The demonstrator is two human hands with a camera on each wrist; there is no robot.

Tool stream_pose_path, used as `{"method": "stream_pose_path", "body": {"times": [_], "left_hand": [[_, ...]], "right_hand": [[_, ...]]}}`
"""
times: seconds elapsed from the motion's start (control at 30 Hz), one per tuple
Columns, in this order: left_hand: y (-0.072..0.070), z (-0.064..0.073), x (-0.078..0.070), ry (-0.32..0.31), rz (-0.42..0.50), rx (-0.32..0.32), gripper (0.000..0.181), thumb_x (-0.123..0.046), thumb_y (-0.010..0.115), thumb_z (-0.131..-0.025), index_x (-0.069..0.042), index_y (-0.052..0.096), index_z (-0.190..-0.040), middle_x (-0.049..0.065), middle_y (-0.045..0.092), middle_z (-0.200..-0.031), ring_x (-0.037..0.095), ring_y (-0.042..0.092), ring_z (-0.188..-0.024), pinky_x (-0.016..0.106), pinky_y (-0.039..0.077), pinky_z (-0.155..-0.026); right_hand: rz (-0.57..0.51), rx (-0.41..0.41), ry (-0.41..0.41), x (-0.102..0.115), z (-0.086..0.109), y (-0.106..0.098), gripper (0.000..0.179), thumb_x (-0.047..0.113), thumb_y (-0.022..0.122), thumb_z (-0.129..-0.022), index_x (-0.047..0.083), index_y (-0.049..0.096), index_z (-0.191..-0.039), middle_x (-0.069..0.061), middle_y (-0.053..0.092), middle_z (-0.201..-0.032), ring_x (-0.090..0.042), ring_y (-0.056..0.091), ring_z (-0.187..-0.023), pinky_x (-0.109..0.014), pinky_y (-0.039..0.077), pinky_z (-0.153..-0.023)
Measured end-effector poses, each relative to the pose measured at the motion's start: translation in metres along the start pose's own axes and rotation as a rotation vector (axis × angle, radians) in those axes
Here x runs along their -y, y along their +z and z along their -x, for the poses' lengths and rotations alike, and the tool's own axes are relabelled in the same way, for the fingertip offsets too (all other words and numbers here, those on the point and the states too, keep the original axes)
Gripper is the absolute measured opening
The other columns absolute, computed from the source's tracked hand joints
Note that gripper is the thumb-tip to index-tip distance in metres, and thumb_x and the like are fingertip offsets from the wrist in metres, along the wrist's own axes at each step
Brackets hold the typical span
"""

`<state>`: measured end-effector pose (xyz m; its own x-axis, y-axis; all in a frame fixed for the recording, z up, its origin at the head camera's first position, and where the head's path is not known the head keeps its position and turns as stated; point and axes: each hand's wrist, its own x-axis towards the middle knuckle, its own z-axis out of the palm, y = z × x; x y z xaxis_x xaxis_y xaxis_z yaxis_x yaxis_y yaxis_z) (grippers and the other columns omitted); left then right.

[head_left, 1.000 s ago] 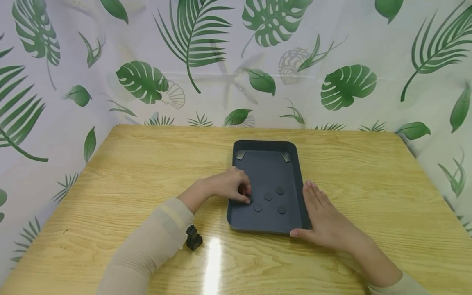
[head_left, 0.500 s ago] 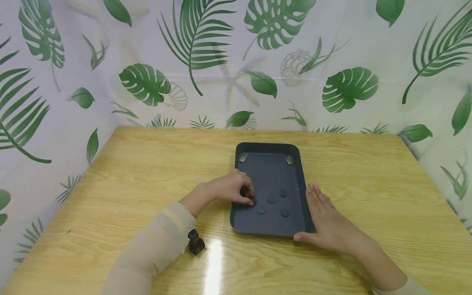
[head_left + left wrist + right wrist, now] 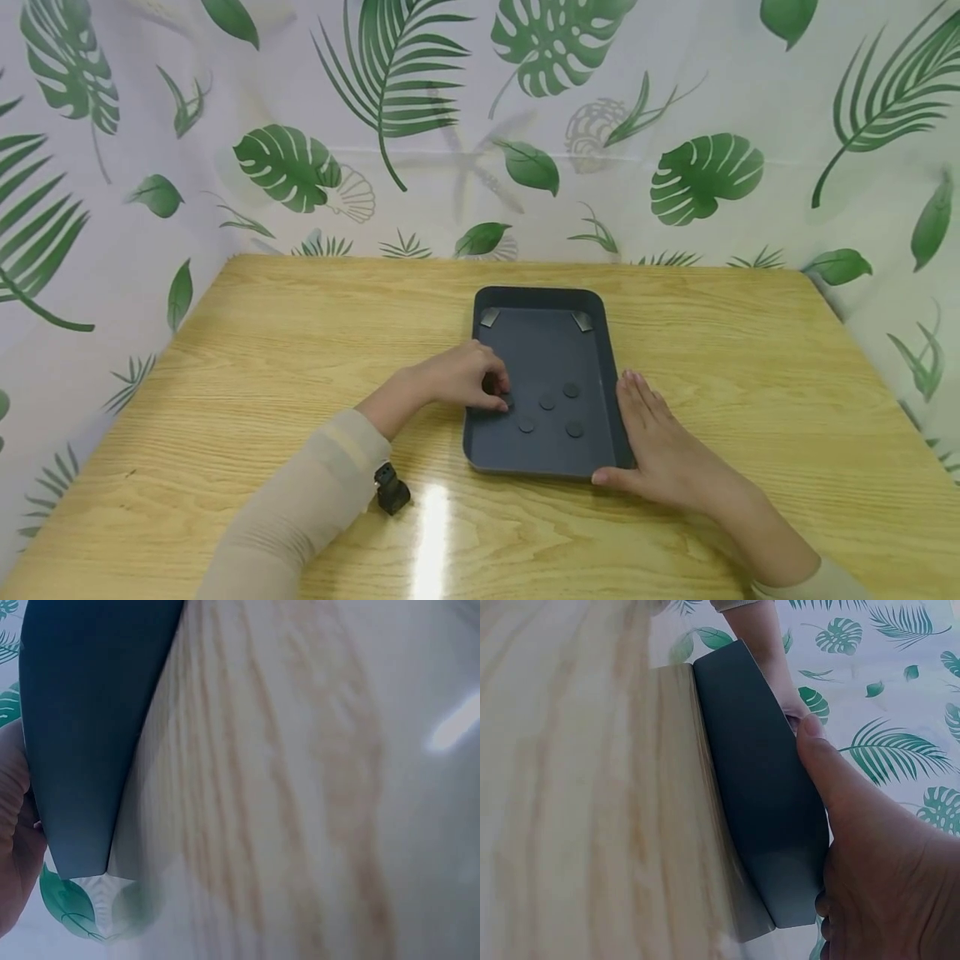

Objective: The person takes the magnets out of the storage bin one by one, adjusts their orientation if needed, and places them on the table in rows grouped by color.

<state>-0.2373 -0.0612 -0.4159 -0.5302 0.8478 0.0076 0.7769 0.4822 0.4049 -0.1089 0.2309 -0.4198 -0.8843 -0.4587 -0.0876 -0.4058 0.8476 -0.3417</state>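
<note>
Pinching a dark disc (image 3: 508, 401), the left grip (image 3: 474, 375) reaches into the rectangular tray (image 3: 543, 350). Straight-fingered, the right grip (image 3: 663, 450) touches its side.

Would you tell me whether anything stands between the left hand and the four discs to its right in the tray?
Nothing visible does: the left hand reaches into the tray from above, and bare floor separates its fingers from the four discs. The right hand is outside, against the tray's right side.

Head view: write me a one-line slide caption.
Left hand pinches a dark disc in a gray rectangular tray, four more discs nearby, right hand against the tray's side.
</note>
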Motion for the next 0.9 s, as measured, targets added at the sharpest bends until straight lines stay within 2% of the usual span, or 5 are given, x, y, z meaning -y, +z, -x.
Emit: {"method": "stream_pose_path", "body": {"times": [0.27,0.4,0.67,0.9], "left_hand": [[-0.007,0.006,0.003,-0.016,0.087,-0.012,0.019,-0.026,0.075,-0.082,-0.013,0.070,-0.094,-0.002,0.064,-0.092,0.009,0.058,-0.085,0.020,0.047,-0.075],[-0.010,0.008,0.007,-0.003,0.099,-0.029,0.019,-0.026,0.074,-0.082,-0.013,0.070,-0.095,-0.001,0.062,-0.094,0.009,0.058,-0.087,0.019,0.047,-0.075],[-0.019,0.015,0.009,-0.036,0.116,-0.057,0.018,-0.024,0.074,-0.081,-0.011,0.070,-0.093,0.000,0.062,-0.092,0.011,0.059,-0.083,0.020,0.048,-0.072],[-0.024,0.023,0.016,0.000,0.117,-0.120,0.017,-0.021,0.075,-0.081,-0.009,0.070,-0.091,0.001,0.064,-0.090,0.015,0.059,-0.083,0.024,0.049,-0.074]], "right_hand": [[-0.014,0.004,0.002,0.000,0.000,0.001,0.112,0.062,0.056,-0.085,-0.006,-0.006,-0.148,-0.026,-0.010,-0.154,-0.038,-0.009,-0.143,-0.031,-0.012,-0.114],[-0.012,0.002,0.008,-0.001,-0.001,0.001,0.111,0.061,0.057,-0.085,-0.006,-0.005,-0.148,-0.025,-0.010,-0.155,-0.037,-0.009,-0.144,-0.031,-0.012,-0.114],[0.006,-0.004,0.003,0.000,-0.001,0.001,0.110,0.061,0.057,-0.085,-0.008,-0.002,-0.148,-0.027,-0.007,-0.154,-0.037,-0.009,-0.144,-0.030,-0.012,-0.114],[0.014,-0.007,0.004,-0.001,-0.001,0.002,0.110,0.062,0.056,-0.085,-0.008,-0.001,-0.148,-0.027,-0.006,-0.155,-0.036,-0.009,-0.144,-0.031,-0.011,-0.114]]}}
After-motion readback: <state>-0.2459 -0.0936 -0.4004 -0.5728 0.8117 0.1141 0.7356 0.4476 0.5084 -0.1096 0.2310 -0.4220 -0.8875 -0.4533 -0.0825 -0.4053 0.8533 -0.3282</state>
